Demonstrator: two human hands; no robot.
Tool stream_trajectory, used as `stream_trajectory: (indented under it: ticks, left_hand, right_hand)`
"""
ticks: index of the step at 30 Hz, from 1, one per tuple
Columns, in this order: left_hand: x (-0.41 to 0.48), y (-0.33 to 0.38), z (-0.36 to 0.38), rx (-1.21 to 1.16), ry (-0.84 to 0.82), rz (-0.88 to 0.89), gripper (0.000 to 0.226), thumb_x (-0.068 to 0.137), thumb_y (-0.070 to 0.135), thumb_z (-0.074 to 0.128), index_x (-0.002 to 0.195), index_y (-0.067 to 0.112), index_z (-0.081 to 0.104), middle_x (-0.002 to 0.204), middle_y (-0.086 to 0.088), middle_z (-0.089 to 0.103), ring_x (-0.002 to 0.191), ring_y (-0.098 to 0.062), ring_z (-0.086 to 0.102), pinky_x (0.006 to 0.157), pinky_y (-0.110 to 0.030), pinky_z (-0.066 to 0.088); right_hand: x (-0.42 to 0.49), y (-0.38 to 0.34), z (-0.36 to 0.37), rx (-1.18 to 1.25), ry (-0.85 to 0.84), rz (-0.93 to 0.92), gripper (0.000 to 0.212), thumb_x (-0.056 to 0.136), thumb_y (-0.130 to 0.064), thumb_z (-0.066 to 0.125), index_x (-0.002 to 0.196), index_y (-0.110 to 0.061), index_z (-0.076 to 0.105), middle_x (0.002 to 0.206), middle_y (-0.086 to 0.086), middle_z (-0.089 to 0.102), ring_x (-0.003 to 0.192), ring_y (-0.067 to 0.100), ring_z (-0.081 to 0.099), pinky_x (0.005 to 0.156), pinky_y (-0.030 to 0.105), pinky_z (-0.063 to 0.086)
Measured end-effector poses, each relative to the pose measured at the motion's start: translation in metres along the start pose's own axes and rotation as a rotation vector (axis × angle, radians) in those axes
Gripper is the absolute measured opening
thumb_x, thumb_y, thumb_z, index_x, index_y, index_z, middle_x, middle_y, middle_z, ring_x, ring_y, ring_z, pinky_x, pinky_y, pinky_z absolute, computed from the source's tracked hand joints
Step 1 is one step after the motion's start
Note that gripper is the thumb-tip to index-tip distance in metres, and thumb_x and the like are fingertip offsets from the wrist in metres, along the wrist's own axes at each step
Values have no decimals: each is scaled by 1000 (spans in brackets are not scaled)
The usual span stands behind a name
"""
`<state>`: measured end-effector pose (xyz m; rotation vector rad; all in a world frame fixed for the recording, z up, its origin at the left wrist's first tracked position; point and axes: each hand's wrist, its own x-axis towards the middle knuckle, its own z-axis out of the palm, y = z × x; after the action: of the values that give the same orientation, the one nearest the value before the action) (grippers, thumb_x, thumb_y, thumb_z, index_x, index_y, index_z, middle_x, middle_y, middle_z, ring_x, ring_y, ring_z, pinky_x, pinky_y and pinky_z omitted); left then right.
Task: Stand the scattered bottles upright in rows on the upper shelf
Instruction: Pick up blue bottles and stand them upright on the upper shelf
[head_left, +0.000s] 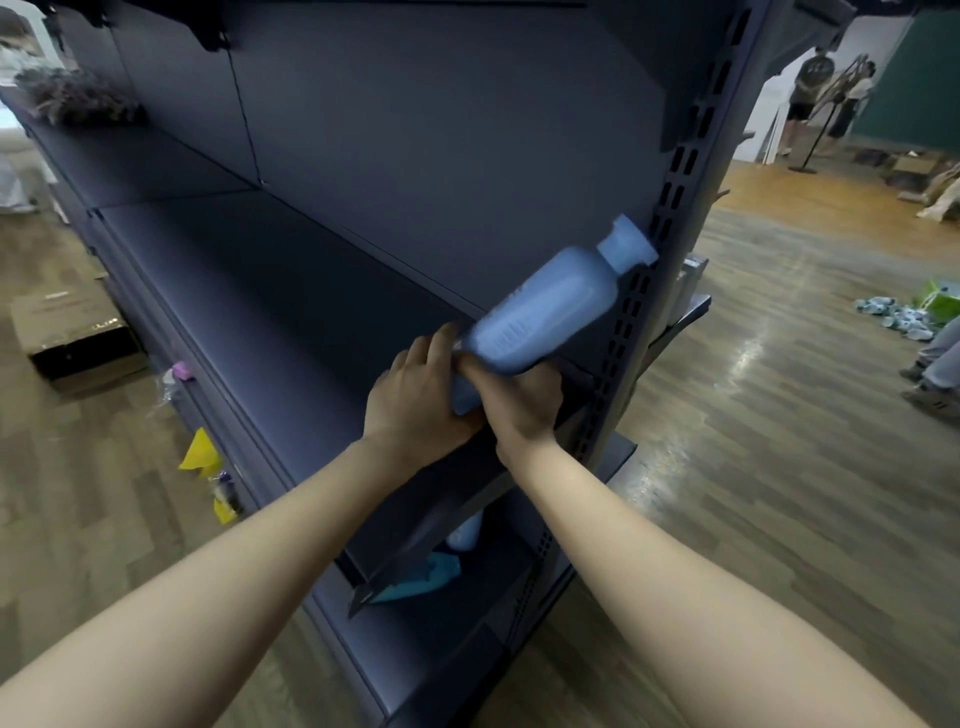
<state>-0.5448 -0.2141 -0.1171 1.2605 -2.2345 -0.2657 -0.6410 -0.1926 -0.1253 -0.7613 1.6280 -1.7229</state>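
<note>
Your left hand (415, 397) curls round the base of the pale blue bottle (540, 312). Your right hand (519, 405) grips the same end from below. The bottle is tilted, cap pointing up-right, over the right end of the upper shelf (249, 291), near the slotted upright (675, 197).

Upper shelf (270, 291) lies bare leftward; slotted upright (670, 218) walls right.
</note>
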Motion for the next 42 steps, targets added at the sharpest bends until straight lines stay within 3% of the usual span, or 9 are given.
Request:
stream_trajectory:
  ticks: [4, 11, 17, 22, 27, 31, 34, 38, 42]
  left_hand:
    - [-16, -4, -13, 99, 38, 38, 82, 71, 37, 74, 140, 14, 39, 127, -8, 54, 114, -32, 53, 89, -40, 44]
    - [-50, -13, -42, 248, 185, 105, 70, 51, 23, 80, 114, 0, 58, 93, -19, 64, 79, -40, 61, 62, -38, 43]
    - [-89, -22, -84, 194, 124, -15, 54, 74, 30, 57, 124, 11, 46, 111, -7, 56, 101, -30, 52, 70, -35, 35]
    - [-129, -46, -117, 84, 169, -113, 66, 60, 47, 47, 119, 18, 52, 112, 2, 60, 103, -23, 56, 77, -33, 43]
    - [-169, -75, -149, 71, 161, -183, 67, 51, 56, 56, 109, 23, 57, 105, 7, 60, 94, -17, 57, 73, -28, 42]
    - [-206, -101, -173, 14, 166, -274, 63, 46, 53, 61, 101, 23, 58, 90, 13, 53, 80, -13, 52, 67, -25, 37]
    - [-236, -119, -190, -44, 172, -350, 63, 42, 53, 64, 99, 25, 60, 87, 13, 56, 79, -13, 55, 67, -26, 39]
    - [-273, -142, -213, -166, 182, -422, 67, 31, 61, 60, 91, 31, 55, 88, 11, 63, 83, -16, 61, 72, -30, 49]
    - [-306, -161, -238, -301, 203, -470, 67, 29, 59, 61, 90, 29, 56, 85, 10, 65, 80, -15, 63, 71, -33, 53]
  right_hand:
    - [-23, -4, 7, 28, -6, 70, 69, 49, -41, 82, 111, -17, 62, 97, -6, 71, 85, 8, 69, 82, 34, 57]
    - [-75, -19, 22, 109, -80, 152, 44, 71, -25, 78, 109, -16, 59, 100, -3, 68, 95, 14, 66, 92, 32, 51]
    - [-135, -20, 35, -82, -86, 68, 51, 72, -35, 77, 110, -9, 54, 99, 0, 65, 94, 18, 65, 85, 32, 53]
    - [-179, -22, 48, -207, -178, -36, 51, 69, -38, 78, 103, -10, 51, 110, 8, 63, 102, 25, 62, 90, 41, 52]
    - [-222, -20, 62, -175, -334, -58, 38, 76, -28, 75, 101, -9, 54, 103, 3, 65, 95, 18, 63, 58, 17, 51]
    - [-249, -18, 77, -120, -476, -25, 17, 82, -13, 71, 89, -12, 55, 93, 3, 65, 84, 14, 63, 65, 14, 51]
    - [-266, -21, 92, -134, -631, 7, 15, 85, -8, 68, 86, -16, 56, 90, 0, 65, 78, 9, 62, 57, 10, 50]
    - [-291, -26, 118, -143, -802, 62, 27, 85, -8, 68, 108, -12, 55, 103, 3, 64, 90, 18, 62, 63, 22, 50]
    - [-319, -28, 149, -58, -934, 93, 32, 82, 1, 67, 106, -16, 53, 102, 4, 64, 89, 24, 64, 77, 42, 50]
